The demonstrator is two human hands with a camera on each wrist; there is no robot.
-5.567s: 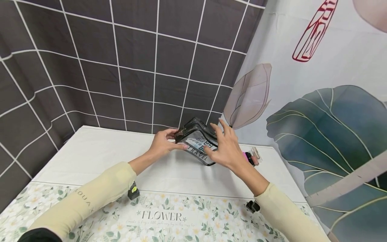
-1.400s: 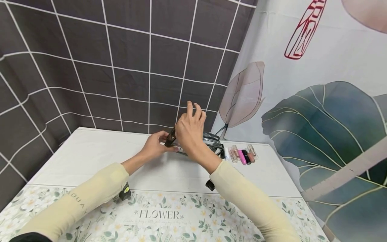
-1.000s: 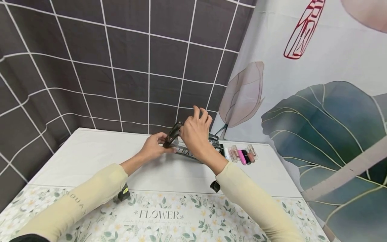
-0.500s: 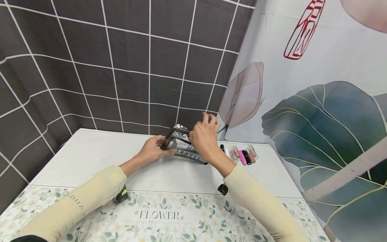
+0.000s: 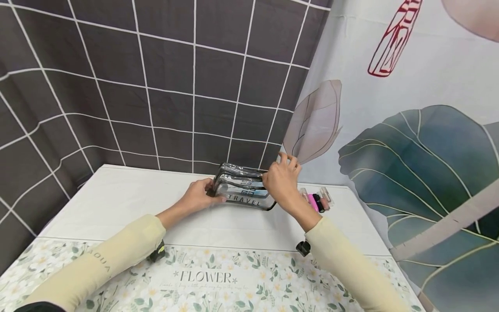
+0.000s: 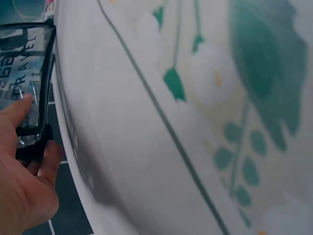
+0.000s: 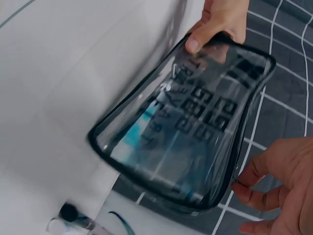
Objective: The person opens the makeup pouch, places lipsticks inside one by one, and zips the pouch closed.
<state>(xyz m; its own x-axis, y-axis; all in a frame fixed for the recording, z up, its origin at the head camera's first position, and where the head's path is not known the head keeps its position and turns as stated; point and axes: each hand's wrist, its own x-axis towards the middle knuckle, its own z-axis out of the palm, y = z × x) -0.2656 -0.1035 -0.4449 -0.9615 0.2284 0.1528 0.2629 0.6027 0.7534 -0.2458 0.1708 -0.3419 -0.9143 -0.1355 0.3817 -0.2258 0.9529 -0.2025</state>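
Observation:
A clear toiletry pouch (image 5: 245, 200) with black piping and "TRAVEL" lettering sits on the white tabletop. My left hand (image 5: 196, 195) grips its left end, thumb on the front face and fingers behind. At the top right end of the pouch is my right hand (image 5: 282, 182). In the right wrist view, thumb and index finger of the right hand (image 7: 281, 188) pinch a tiny zipper pull (image 7: 235, 180) at the black edge. Something bluish shows through the clear side. The left wrist view catches the left hand (image 6: 24, 186) on the pouch's corner (image 6: 36, 128).
Several lipstick-like cosmetics, among them a pink tube (image 5: 312, 202) and a black one (image 5: 319, 203), lie right of the pouch, partly behind the right hand. A dark grid-patterned cloth (image 5: 167, 86) hangs behind the table. A floral mat (image 5: 218, 286) covers the front.
My right hand has slid rightward along the pouch's top edge, from near the left end to the right end. The "TRAVEL" front has come into view. My left hand stays on the left end.

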